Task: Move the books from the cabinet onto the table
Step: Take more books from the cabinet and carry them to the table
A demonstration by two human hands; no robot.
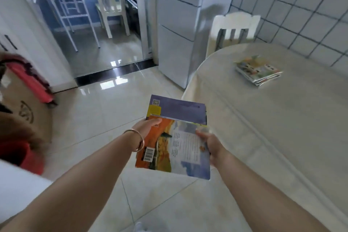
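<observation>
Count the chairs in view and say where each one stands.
2. One white chair stands at the far end of the table, by the tiled wall. Another white chair stands past the doorway in the far room. More may be hidden.

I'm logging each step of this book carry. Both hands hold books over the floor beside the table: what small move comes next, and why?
Probably carry the held books rightward over the table: left hand and right hand grip them above floor tiles, and a stack of books already lies there.

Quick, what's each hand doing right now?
Left hand: grips the books by their left edge.
Right hand: grips the same books by their right edge.
</observation>
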